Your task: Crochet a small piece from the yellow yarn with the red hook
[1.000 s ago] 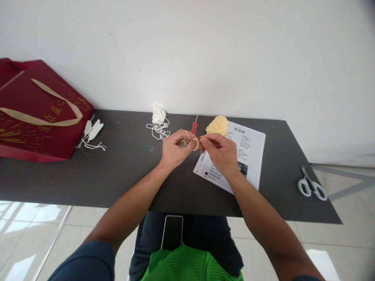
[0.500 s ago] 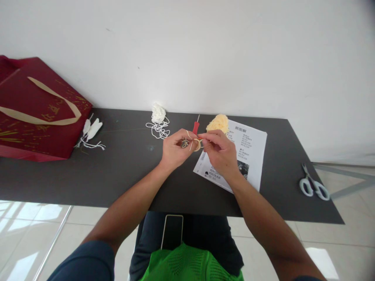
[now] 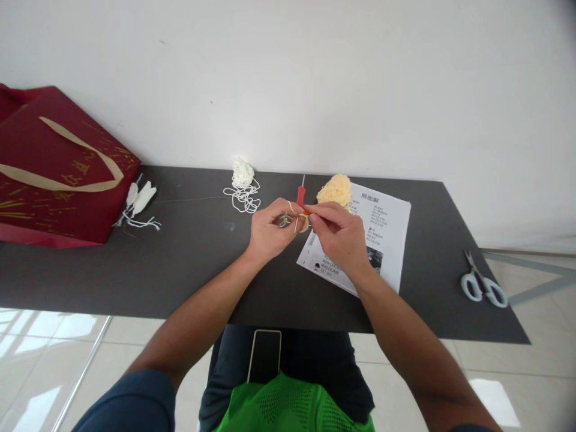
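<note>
My left hand is closed, pinching a small cream crochet piece at its fingertips. A pale strand of yarn loops over its index finger. My right hand is closed too, its thumb and fingers meeting the left fingertips. It grips a crochet hook with a red handle, whose thin metal end points away from me. The fingers hide the part of the hook at the work. Just beyond the right hand lies a ball of pale yellow yarn. Under that hand are printed pattern sheets.
White yarn with loose coils lies at the back of the dark table. White pieces with trailing threads lie by a dark red gift bag at left. Scissors lie at right. A phone rests on my lap.
The right fingers and the hook have shifted very slightly at the crochet piece. The left hand keeps its hold, and the things on the table lie as before.
</note>
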